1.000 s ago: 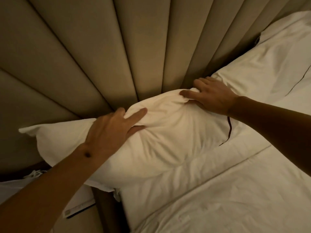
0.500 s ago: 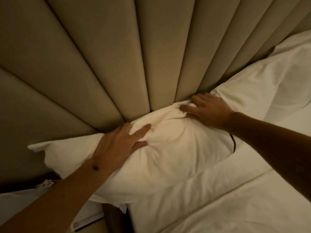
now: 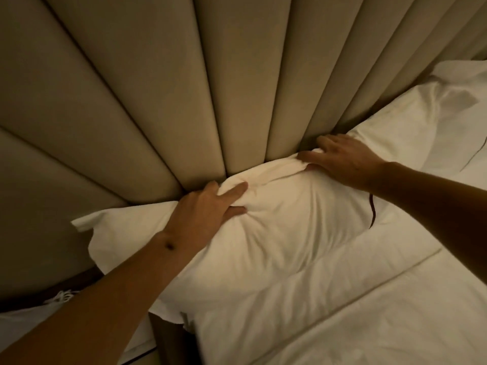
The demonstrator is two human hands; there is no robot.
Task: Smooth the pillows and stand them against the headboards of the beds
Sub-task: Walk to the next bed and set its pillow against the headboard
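Nearest the camera, the white cotton bed sheet covered the mattress, creased in long diagonal folds. On it lay the soft white rectangular pillow, its long axis running from lower left to upper right, parallel to the base of the headboard. The pillow's far long edge touched the beige padded channel-tufted headboard.

Both hands were on that far edge. The left hand pinched a gathered fold of pillowcase between thumb and forefinger, near the pillow's middle. The right hand gripped the upper edge toward the pillow's right end, thumb hooked over a bunched ridge of fabric, the other fingers curled behind it against the headboard. The left hand was nearer the camera; the right hand sat farther back, just beside a second white pillow that leaned against the headboard at the far right.

Judged from this layout, the pillow was only partly raised. Standing it upright called for lifting the gripped far edge up the headboard.
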